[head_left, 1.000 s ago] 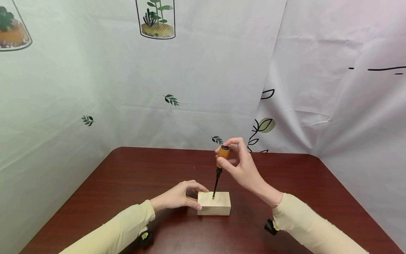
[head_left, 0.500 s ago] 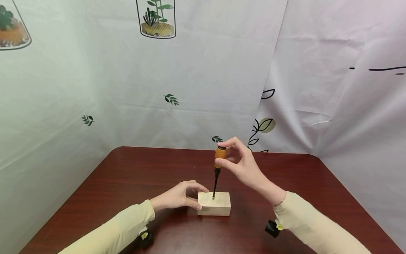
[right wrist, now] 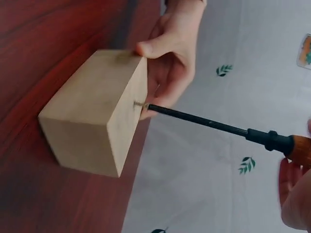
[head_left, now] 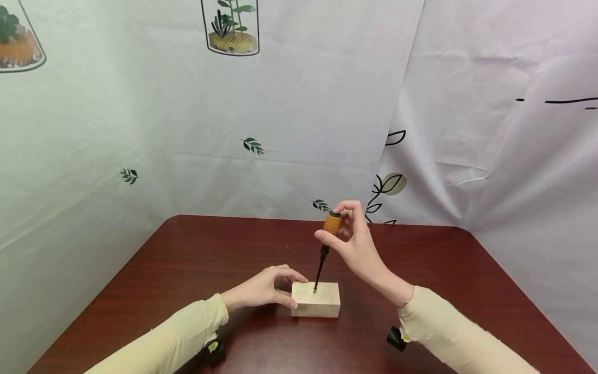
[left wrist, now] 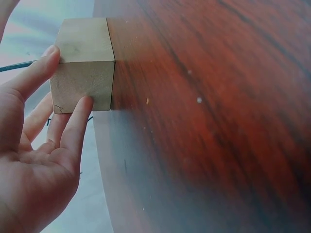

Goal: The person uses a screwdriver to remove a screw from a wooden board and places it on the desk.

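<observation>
A pale wooden block (head_left: 315,309) lies on the dark red table. My left hand (head_left: 263,287) grips its left end, thumb on the near side and fingers at the far side and end face. My right hand (head_left: 357,244) holds a screwdriver (right wrist: 209,124) by its orange handle (head_left: 332,224), one finger over the black cap and the thumb against the side. The black shaft runs down to a small brass-coloured screw (right wrist: 139,103) standing in the block's top face. The screwdriver leans slightly to the right in the head view.
The reddish-brown table (head_left: 224,244) has rounded far corners. Behind it hangs a white cloth backdrop (head_left: 299,104) printed with leaves and plant jars. A black wrist device (head_left: 396,338) sits under the right sleeve, and another (head_left: 215,352) under the left one.
The screwdriver handle tilted left, then back to the right, as my right hand shifted with it and its fingers changed position on the handle. The left hand and the block stayed put.
</observation>
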{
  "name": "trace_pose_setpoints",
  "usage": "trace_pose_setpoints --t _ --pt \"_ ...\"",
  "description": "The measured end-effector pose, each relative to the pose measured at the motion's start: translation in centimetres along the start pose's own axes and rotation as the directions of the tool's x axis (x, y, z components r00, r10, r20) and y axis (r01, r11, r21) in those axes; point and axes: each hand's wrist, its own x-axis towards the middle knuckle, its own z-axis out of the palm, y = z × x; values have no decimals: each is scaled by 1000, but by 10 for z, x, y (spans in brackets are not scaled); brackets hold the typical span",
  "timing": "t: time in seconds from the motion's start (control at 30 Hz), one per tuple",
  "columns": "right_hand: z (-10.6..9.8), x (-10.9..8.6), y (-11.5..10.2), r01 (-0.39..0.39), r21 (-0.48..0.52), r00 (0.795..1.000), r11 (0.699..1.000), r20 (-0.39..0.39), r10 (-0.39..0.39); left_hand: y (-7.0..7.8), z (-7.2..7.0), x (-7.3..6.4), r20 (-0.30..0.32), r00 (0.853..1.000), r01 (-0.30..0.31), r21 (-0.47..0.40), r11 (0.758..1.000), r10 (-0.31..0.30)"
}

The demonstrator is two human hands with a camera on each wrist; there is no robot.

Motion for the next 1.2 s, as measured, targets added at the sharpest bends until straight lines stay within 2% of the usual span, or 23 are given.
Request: trace_pose_setpoints --t 0.13,0.3,0.43,0.57,0.67,0.73,0.8,0.93,1.07,1.2 --pt "-1 1 -3 -14 23 999 1000 -45 15 1 0 1 1 1000 3 0 1000 -3" --pt "-6 3 -9 -22 40 1000 999 -18 23 2 0 1 -1 1000 4 10 1000 -4" --pt "-13 7 -10 -16 150 995 989 97 1 2 -1 1 7 1000 6 -3 1000 -6" --pt "-21 10 -3 -3 258 965 966 254 -65 2 0 1 11 1000 16 -27 999 -16" --pt "-23 11 3 20 274 950 962 294 -103 1 0 1 9 1000 19 -37 999 -19" --pt "-20 9 5 40 232 960 972 259 -101 1 0 1 8 1000 14 -36 999 -14" --pt "-15 6 7 58 149 975 987 202 -88 1 0 1 2 1000 -1 -21 1000 1" --pt "-5 2 10 50 -10 998 999 49 -50 1 0 1 -4 1000 -28 -9 1000 27" --pt "-2 1 10 45 -24 997 999 -59 -46 2 0 1 3 1000 -17 -12 1000 17" --pt "-5 2 5 39 -21 997 999 -60 -40 2 -1 1 10 1000 5 -9 1000 -5"
